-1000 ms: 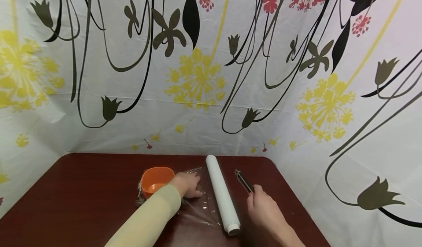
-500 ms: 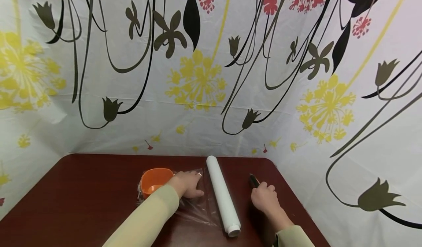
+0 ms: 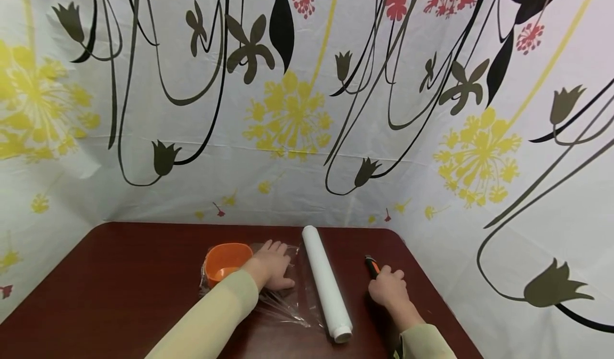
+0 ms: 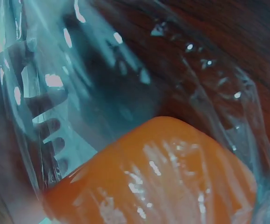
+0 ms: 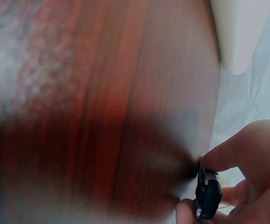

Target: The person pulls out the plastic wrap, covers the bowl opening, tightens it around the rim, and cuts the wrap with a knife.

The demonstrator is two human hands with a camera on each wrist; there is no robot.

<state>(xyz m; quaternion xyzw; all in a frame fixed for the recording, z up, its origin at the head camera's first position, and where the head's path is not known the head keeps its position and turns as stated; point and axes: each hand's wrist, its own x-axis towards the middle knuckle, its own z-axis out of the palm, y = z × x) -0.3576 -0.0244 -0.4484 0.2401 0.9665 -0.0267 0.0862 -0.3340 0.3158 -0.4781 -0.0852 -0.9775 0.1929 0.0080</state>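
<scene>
My left hand, fingers spread, rests on a sheet of clear cling film between an orange bowl and a long white roll of cling film. The film is bunched round the bowl's outside, and in the left wrist view it lies wrinkled over the orange wall. To the right of the roll, my right hand grips a black and orange utility knife low over the table. The right wrist view shows thumb and fingers round the knife's dark end; its blade is hidden.
Everything lies on a dark red-brown table with rounded far corners. A white sheet with a floral print hangs behind it and along its sides. The roll's near end points toward me.
My right hand has moved right, taking the utility knife away from the roll. The fingers of my left hand have straightened and spread on the film.
</scene>
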